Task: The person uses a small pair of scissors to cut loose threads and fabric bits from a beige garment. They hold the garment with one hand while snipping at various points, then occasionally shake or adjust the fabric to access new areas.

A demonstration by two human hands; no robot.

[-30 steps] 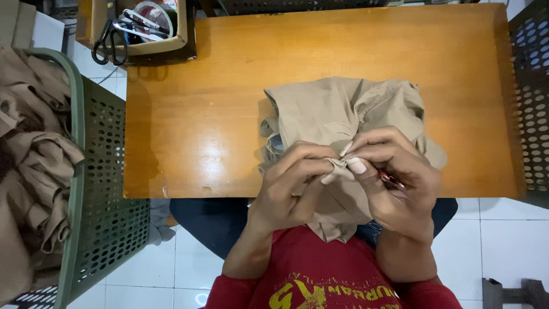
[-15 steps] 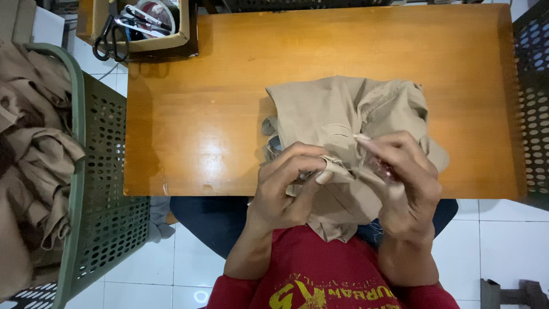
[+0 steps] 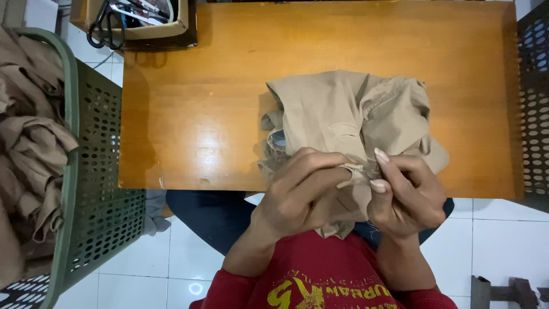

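At the far left a green perforated basket [image 3: 91,189] stands on the tiled floor, heaped with crumpled tan garments [image 3: 28,154] of the same cloth as the piece in hand. Above it, at the worktop's back corner, a cardboard box [image 3: 171,26] holds black-handled scissors [image 3: 104,26] and other small tools. The orange wooden worktop [image 3: 200,114] is bare across its left half. Right of centre lies the tan garment [image 3: 349,114], bunched on the worktop with its near edge hanging over the front towards the person's lap. The left hand [image 3: 300,194] has its grip closed on a small fold of that cloth at the near edge, fingers curled over the top. Just beside it the right hand [image 3: 409,197] pinches the same fold from the other side, thumb and forefinger pressed together on the fabric; whether a small tool sits inside that pinch cannot be told. Fine work on a seam like this probably goes best with the cloth kept taut between the two pinches, the hands close together and steadied over the worktop edge, and the bulk of the garment resting on the worktop so its weight does not drag.
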